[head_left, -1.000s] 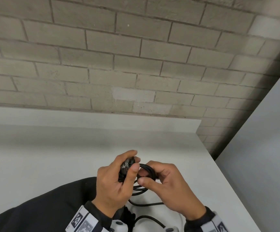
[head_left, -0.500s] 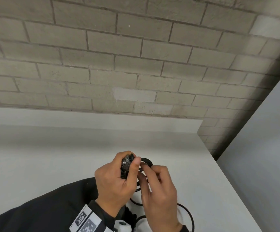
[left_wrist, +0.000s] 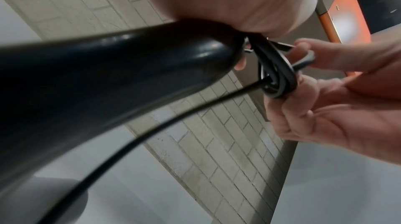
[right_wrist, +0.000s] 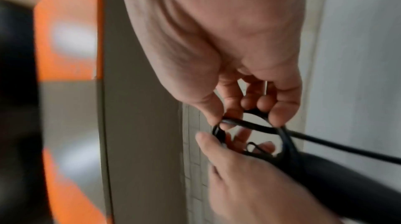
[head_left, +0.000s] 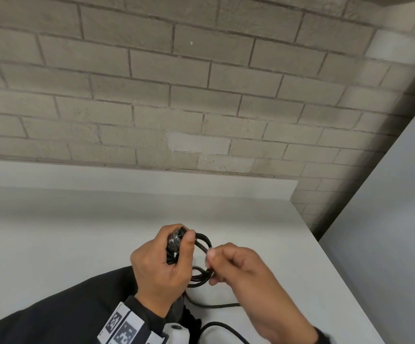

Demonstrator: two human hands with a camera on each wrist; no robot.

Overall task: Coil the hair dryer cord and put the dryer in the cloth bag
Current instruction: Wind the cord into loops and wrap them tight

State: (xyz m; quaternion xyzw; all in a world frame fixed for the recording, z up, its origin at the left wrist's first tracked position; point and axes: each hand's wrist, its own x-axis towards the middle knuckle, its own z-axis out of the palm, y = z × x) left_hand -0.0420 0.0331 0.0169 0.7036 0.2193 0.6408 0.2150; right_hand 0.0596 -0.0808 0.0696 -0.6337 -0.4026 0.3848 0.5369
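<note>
My left hand (head_left: 163, 264) clamps the springy cord (head_left: 202, 242) loops; my right hand (head_left: 241, 274) pinches one loop; hold crossings firmly.

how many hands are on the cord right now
2. The left hand grips the coiled cord against the dryer handle; the right hand pinches a loop beside it. No other hands show.

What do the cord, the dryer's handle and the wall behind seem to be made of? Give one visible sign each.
Cord: seemingly rubber or soft plastic sheathing, matte black; it bends into tight loops without kinking.
Dryer handle: probably hard moulded plastic, glossy black; it shows sharp light highlights.
Wall: brick or block, matte grey-beige; staggered courses with recessed joints.
</note>
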